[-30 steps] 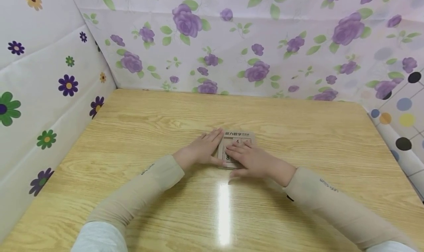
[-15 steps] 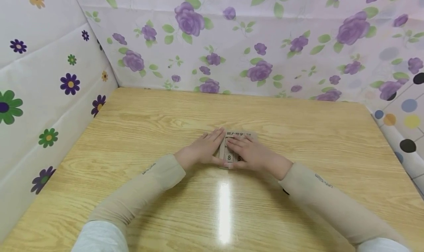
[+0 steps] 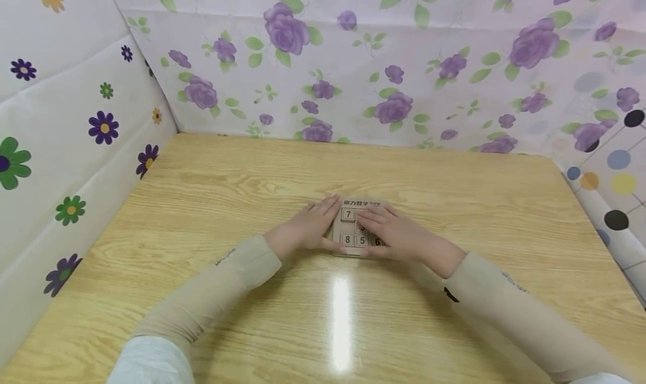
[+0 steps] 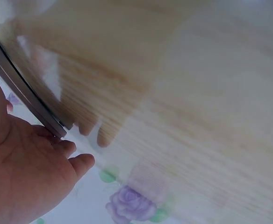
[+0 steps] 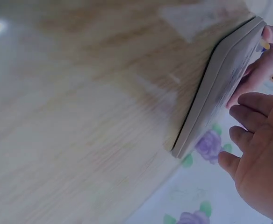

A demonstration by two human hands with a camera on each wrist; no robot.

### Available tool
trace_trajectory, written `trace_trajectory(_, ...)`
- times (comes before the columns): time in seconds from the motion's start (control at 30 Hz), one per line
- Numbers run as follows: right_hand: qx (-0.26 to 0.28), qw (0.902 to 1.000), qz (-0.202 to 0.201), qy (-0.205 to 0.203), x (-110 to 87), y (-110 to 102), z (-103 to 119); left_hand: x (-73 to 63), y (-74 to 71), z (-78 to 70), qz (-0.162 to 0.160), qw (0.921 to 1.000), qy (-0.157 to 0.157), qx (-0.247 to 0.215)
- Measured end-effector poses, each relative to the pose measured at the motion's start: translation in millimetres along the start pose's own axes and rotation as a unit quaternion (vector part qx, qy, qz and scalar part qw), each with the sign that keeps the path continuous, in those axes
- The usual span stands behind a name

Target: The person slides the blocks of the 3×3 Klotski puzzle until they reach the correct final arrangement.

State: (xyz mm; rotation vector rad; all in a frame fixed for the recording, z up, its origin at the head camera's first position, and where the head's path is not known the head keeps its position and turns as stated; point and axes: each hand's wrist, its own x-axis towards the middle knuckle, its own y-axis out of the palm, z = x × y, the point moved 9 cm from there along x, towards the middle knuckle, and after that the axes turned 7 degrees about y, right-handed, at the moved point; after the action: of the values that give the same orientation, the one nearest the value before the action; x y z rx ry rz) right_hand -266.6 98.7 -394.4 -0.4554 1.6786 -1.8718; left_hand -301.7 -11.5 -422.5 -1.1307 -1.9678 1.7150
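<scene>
A number slide puzzle [image 3: 361, 240] with dark printing along its top border lies on the table. My left hand [image 3: 309, 228] holds its left side, thumb at the near corner and fingers along the left edge. In the left wrist view, fingertips [image 4: 82, 163] are bent by the end of the puzzle [image 4: 24, 88]. Over the tiles on the right is my right hand [image 3: 398, 237], fingers extended, thumb near the lower border. Tile 7 sits at upper left, with a gap below it. Tiles 8, 5 and 6 form the bottom row; the right fingers cover others.
The wood-grain table [image 3: 242, 182] reflects a bright strip of light near the front. Flowered cloth [image 3: 323, 53] hangs behind it, with another patterned cloth [image 3: 65, 120] at the left and a dotted one [image 3: 618, 165] at the right.
My right hand first shifts up and left over the tiles, then back right. Tile 7 now shows at upper left, where a gap was, and a gap lies below it. The left hand stays put.
</scene>
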Motion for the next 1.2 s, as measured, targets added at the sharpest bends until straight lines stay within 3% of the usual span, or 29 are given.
trace_trajectory(0.23,-0.019,0.9997,0.003,-0.016,-14.3,4.0,4.7,-0.2,-0.2,0.5,-0.002,1.0000,-0.001,-0.004)
trace_trajectory(0.7,-0.014,0.9995,0.007,-0.027,-1.4,8.6,24.5,2.6,2.3,0.1,-0.009,0.9999,0.005,-0.005)
trace_trajectory(0.9,0.003,0.9999,0.006,-0.013,-4.2,6.8,17.6,2.1,1.9,1.3,-0.007,1.0000,0.000,-0.001)
trace_trajectory(1.2,-0.001,0.9999,-0.015,0.007,-28.9,0.3,-3.8,1.8,1.7,1.8,-0.009,1.0000,-0.002,0.003)
